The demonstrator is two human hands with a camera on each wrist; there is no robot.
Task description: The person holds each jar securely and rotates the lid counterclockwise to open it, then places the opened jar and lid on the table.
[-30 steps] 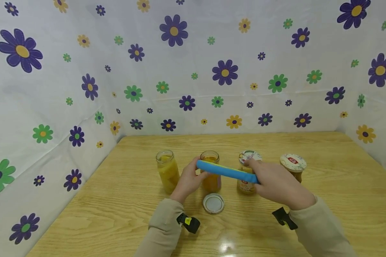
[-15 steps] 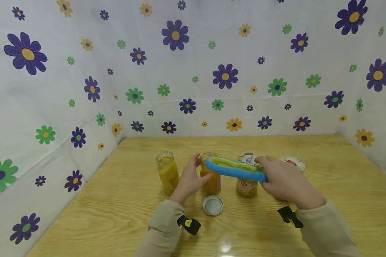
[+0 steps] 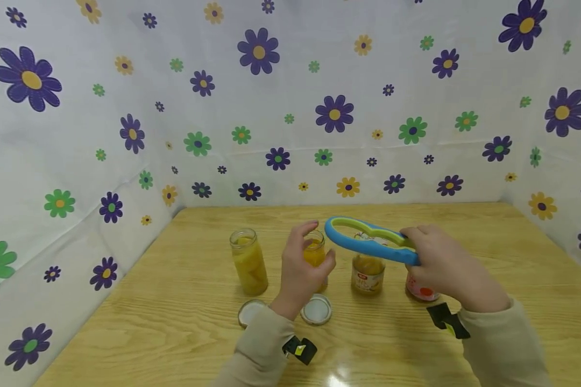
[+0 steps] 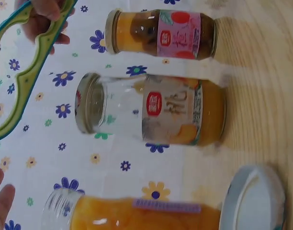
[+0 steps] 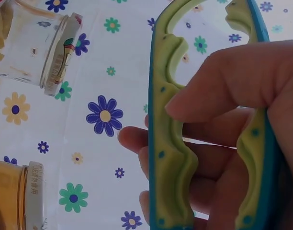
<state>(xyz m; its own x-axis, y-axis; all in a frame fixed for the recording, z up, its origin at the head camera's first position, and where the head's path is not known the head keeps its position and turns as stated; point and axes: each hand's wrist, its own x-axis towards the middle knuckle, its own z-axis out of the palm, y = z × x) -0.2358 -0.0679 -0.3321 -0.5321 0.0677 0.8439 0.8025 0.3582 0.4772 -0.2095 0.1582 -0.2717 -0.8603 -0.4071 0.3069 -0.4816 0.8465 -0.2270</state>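
Observation:
My right hand (image 3: 447, 266) grips one end of a blue and lime-green jar opener (image 3: 365, 246). Its looped end points left, held above the third jar (image 3: 367, 279), which has a lid and a paper label. The left hand (image 3: 300, 274) is raised with fingers and thumb curved apart, holding nothing. It overlaps an open jar of orange fruit (image 3: 316, 252) in the head view. In the right wrist view the fingers wrap the scalloped, lime-green inner arms of the opener (image 5: 168, 129). A lidded jar with a pink label (image 3: 422, 288) is partly hidden behind the right hand.
An open jar of yellow fruit (image 3: 252, 269) stands at the left of the row. Two loose lids lie on the wooden table: one lid (image 3: 316, 309) before the orange fruit jar, another lid (image 3: 248, 312) beside the left sleeve. A flower-patterned cloth (image 3: 290, 97) hangs behind.
The right hand has carried the jar opener right and tilted it so its loop shows. My left hand has let go of the opener and turned upright, coming slightly right. The left lid has come into view.

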